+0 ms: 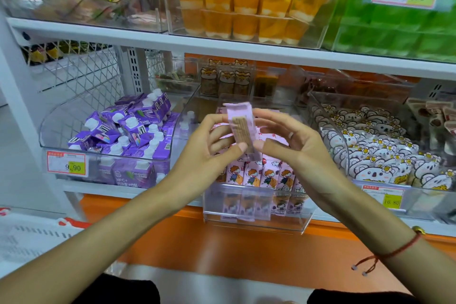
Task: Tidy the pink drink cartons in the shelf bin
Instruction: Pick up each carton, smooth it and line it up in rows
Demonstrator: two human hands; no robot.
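We pinch one pink carton (243, 128) between both hands, left hand (209, 148), right hand (293, 145), above the clear bin (256, 207) of pink cartons (261, 175) at shelf front edge, purple cartons (128, 131) left, koala packs (375, 150) right.

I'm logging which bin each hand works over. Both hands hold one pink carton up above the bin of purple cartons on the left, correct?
Not quite. In the head view the left hand and right hand do hold one pink carton up, but above the clear bin of pink cartons in the middle. The bin of purple cartons sits off to the left.
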